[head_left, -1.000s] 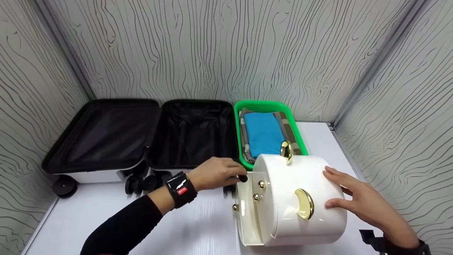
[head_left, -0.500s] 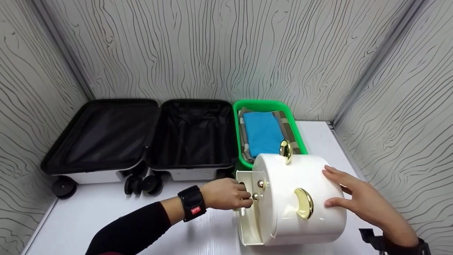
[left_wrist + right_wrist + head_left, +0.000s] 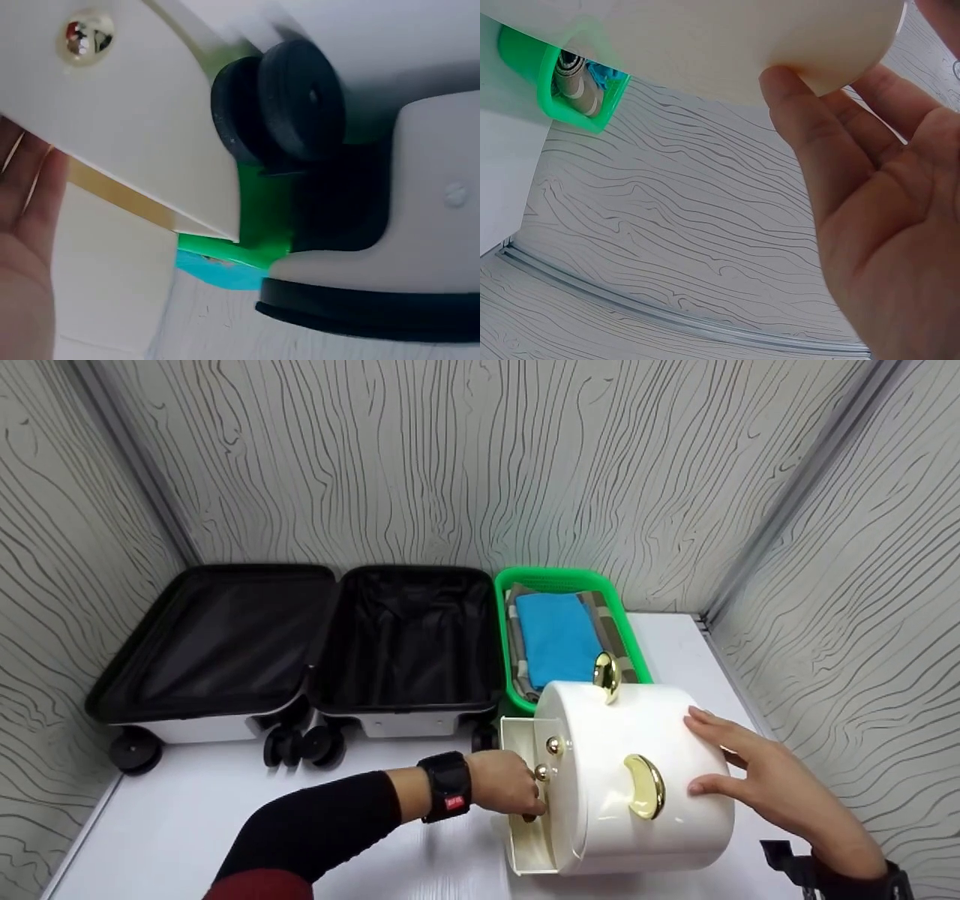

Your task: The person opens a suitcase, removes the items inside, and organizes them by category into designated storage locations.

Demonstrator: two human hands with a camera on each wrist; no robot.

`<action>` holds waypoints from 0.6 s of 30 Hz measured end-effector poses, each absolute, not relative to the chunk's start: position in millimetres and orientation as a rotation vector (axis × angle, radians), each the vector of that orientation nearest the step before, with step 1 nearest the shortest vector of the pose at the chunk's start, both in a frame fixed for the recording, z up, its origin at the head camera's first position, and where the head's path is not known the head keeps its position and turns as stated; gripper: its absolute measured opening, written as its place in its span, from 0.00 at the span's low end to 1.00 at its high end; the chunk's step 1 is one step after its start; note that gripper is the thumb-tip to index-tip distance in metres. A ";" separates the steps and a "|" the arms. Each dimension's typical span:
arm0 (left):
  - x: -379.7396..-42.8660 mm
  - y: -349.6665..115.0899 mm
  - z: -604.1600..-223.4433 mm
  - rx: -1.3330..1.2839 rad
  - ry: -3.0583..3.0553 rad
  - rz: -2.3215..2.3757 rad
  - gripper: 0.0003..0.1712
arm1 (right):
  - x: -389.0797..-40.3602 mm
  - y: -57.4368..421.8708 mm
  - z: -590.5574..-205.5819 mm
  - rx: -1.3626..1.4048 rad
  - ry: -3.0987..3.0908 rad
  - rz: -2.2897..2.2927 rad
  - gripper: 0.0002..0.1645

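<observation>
A glossy white rounded drawer box (image 3: 615, 840) with gold ear-shaped trims lies at the front right. Its drawer (image 3: 534, 864) is pulled out on the left side, with a gold knob. My left hand (image 3: 506, 784) reaches over the drawer's edge, its fingers down inside, pinching a small dark object (image 3: 529, 817) mostly hidden by the fingers. In the left wrist view, the fingers (image 3: 45, 187) go behind the white drawer front. My right hand (image 3: 769, 784) rests on the box's right end, thumb and fingers spread; the right wrist view shows its thumb (image 3: 784, 94) against the white surface.
Behind the left hand lies a spread suitcase (image 3: 409, 637) with black lining and black wheels. A green basket (image 3: 626, 622) beside it holds a folded blue cloth (image 3: 559, 637) and brown-grey striped cloth. Patterned walls enclose the white table (image 3: 671, 645).
My left hand has moved from the drawer's far corner toward me and down into the drawer, with the small dark object at its fingers. My right hand stays on the box.
</observation>
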State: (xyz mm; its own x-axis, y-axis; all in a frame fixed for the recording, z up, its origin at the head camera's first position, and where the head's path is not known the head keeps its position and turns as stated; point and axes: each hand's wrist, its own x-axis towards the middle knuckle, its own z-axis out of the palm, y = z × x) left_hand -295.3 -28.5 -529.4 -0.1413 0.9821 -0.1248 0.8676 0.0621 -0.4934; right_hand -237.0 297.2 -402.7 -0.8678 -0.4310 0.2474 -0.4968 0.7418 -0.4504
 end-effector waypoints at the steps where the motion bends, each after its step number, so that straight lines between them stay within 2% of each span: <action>1: -294.5 -24.9 -529.1 -1.877 -2.115 0.717 0.08 | -236.9 297.3 -402.6 0.752 -2.813 0.779 0.46; 8: -289.2 -9.0 -530.4 -1.877 -2.109 0.898 0.08 | -236.8 297.2 -403.8 0.745 -2.806 0.826 0.46; 18: -284.7 -5.7 -538.5 -1.809 -2.107 0.862 0.12 | -237.5 297.7 -405.3 0.746 -2.810 0.835 0.46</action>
State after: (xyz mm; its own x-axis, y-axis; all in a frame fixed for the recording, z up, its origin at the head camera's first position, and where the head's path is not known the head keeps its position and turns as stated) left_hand -284.7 -5.7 -538.5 -0.2093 0.9580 -0.1961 0.8206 0.0630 -0.5680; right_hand -237.5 297.7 -405.3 -0.8721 -0.4243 0.2436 -0.4885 0.7271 -0.4824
